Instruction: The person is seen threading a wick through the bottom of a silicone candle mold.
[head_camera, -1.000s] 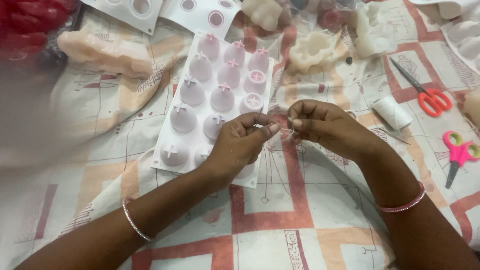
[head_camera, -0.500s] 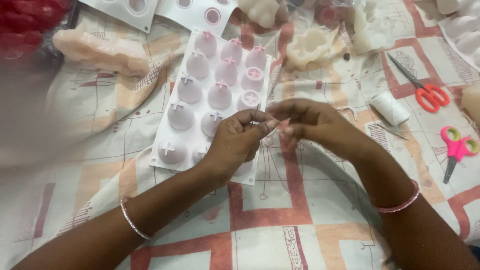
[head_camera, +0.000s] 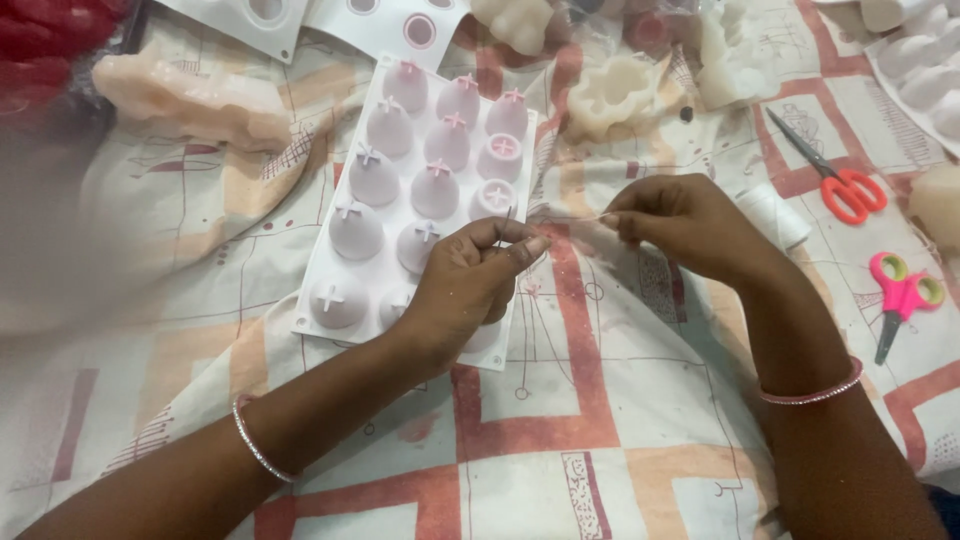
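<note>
A patterned cloth (head_camera: 600, 420) in cream, red and peach is spread under everything; whether a bench or a bed lies beneath it cannot be told. On it a white mould tray (head_camera: 330, 225) with rows of pale lilac cone cavities is laid, its near corner touched by the left hand (head_camera: 470, 285). A thin thread (head_camera: 575, 218), faint in this view and probably a wick, is stretched between the two hands just above the tray's right edge. The fingers of the left hand are pinched together on one end, those of the right hand (head_camera: 690, 225) closed on the other. The thread is best kept taut and gripped close to its tip, so that it can be guided without fraying. No packages or signs are seen; a small white spool (head_camera: 775, 215) is set beside the right hand, red-handled scissors (head_camera: 835, 180) and pink-handled scissors (head_camera: 900, 300) farther right.
</note>
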